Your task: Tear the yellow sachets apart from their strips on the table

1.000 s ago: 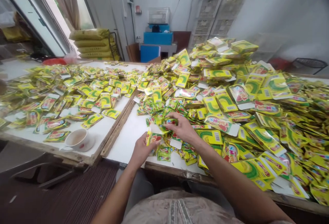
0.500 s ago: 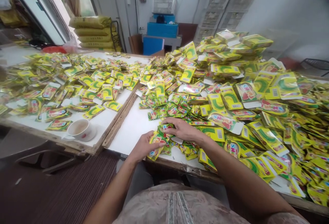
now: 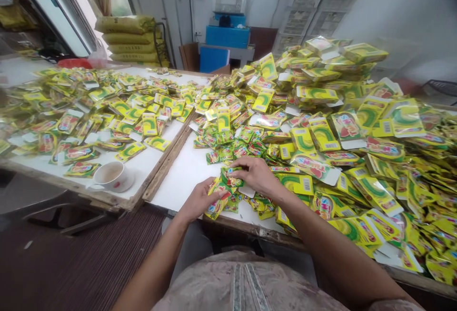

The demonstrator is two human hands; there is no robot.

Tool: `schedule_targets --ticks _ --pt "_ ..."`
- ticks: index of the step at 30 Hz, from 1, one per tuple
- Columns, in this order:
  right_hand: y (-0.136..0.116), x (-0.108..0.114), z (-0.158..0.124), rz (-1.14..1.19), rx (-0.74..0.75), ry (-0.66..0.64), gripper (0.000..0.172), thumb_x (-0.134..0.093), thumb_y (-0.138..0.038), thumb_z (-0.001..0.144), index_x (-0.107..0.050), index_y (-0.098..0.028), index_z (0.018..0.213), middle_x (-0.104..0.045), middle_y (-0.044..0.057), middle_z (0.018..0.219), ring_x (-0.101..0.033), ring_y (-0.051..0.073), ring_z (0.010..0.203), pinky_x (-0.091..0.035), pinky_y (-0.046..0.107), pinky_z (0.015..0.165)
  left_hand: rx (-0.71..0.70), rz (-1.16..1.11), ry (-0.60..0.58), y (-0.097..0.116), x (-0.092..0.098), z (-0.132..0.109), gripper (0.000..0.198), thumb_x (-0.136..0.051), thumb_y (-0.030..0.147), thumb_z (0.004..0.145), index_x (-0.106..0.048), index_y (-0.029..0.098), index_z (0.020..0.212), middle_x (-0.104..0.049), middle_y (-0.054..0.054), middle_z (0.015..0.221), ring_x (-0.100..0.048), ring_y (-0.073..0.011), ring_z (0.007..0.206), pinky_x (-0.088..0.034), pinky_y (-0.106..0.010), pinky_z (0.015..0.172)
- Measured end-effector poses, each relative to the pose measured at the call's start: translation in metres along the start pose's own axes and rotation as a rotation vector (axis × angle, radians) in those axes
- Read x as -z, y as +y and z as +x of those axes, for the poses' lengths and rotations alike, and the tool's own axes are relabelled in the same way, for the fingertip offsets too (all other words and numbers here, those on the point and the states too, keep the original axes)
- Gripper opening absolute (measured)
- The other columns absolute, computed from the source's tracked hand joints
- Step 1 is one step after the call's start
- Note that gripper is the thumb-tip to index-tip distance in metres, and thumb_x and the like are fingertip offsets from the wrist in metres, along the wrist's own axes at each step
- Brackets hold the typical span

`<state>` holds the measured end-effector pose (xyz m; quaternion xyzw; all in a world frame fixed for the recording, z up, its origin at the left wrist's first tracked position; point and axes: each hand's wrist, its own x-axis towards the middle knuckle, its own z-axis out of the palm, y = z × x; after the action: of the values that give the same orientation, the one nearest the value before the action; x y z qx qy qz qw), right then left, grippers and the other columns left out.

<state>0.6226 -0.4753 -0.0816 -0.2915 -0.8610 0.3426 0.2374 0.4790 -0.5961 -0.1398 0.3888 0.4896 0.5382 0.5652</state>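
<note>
Near the table's front edge, my left hand [image 3: 200, 200] is closed around a yellow-and-green printed box [image 3: 214, 210], its thumb lying across the front. My right hand [image 3: 255, 174] pinches a small green sachet [image 3: 231, 178] right at the upper end of that box. Whether the sachet is partly inside the box I cannot tell. Beyond my hands lies a heap of similar green sachets [image 3: 246, 146]. Flat yellow boxes [image 3: 294, 185] lie close by my right wrist, some with white flaps out.
A tall pile of yellow boxes [image 3: 321, 87] rises at the back right. More boxes [image 3: 121, 111] cover the left table, where a cup [image 3: 112, 176] of drink stands near the front edge. A wooden strip [image 3: 167, 158] edges the gap between tables. Stacked sacks [image 3: 130, 39] stand behind.
My right hand has lifted slightly, and the green sachet in its fingers shows more clearly above the box. My left hand keeps its hold on the box. The view has shifted a little.
</note>
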Motion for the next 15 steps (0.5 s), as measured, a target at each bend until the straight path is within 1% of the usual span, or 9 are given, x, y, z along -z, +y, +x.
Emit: schedule_targets --ticks 3,5,8,11,13,15 --pt "0.0 -0.014 -0.006 0.092 -0.025 0.142 0.015 -0.072 -0.029 0.07 -0.064 -0.018 0.063 -0.056 -0.003 0.058 -0.047 0.011 0.055 -0.034 0.023 0.054 0.018 0.029 0.05 0.0 -0.002 0.0 0.042 -0.075 0.04 0.065 -0.061 0.015 0.096 -0.068 -0.004 0.082 -0.063 -0.0187 0.076 -0.05 -0.029 0.071" --pt "0.003 -0.025 -0.01 0.15 -0.037 0.21 0.018 -0.071 -0.031 0.07 -0.062 -0.018 0.061 -0.054 -0.003 0.056 -0.045 0.011 0.054 -0.034 0.023 0.054 0.044 0.03 0.071 0.001 -0.003 0.0 0.043 -0.077 0.041 0.062 -0.061 0.015 0.093 -0.068 -0.003 0.079 -0.063 -0.0183 0.073 -0.05 -0.029 0.07" --pt "0.01 -0.037 -0.016 0.286 -0.109 0.284 0.02 -0.074 -0.035 0.065 -0.063 -0.019 0.061 -0.057 -0.002 0.058 -0.048 0.012 0.056 -0.036 0.025 0.055 0.098 -0.041 0.063 0.005 -0.006 -0.003 0.045 -0.078 0.04 0.06 -0.06 0.015 0.092 -0.067 -0.001 0.076 -0.063 -0.0166 0.068 -0.051 -0.03 0.069" --pt "0.015 -0.042 -0.02 0.411 -0.212 0.324 0.023 -0.077 -0.039 0.06 -0.065 -0.019 0.061 -0.062 0.0 0.064 -0.053 0.014 0.062 -0.041 0.026 0.06 0.156 -0.12 0.034 0.007 -0.008 -0.006 0.047 -0.079 0.04 0.059 -0.058 0.015 0.094 -0.066 -0.001 0.075 -0.062 -0.0152 0.063 -0.052 -0.03 0.064" --pt "0.015 -0.042 -0.023 0.436 -0.243 0.274 0.023 -0.077 -0.039 0.059 -0.067 -0.018 0.06 -0.064 0.001 0.066 -0.056 0.016 0.066 -0.042 0.028 0.063 0.179 -0.148 0.028 0.006 -0.009 -0.008 0.047 -0.079 0.039 0.059 -0.058 0.016 0.093 -0.066 0.0 0.075 -0.062 -0.0156 0.063 -0.053 -0.031 0.062" --pt "0.014 -0.041 -0.027 0.456 -0.259 0.123 0.023 -0.075 -0.039 0.062 -0.068 -0.018 0.06 -0.065 0.001 0.065 -0.056 0.016 0.065 -0.043 0.028 0.064 0.183 -0.152 0.03 0.003 -0.008 -0.009 0.044 -0.079 0.038 0.06 -0.058 0.016 0.091 -0.066 0.0 0.074 -0.061 -0.0154 0.062 -0.052 -0.031 0.061"
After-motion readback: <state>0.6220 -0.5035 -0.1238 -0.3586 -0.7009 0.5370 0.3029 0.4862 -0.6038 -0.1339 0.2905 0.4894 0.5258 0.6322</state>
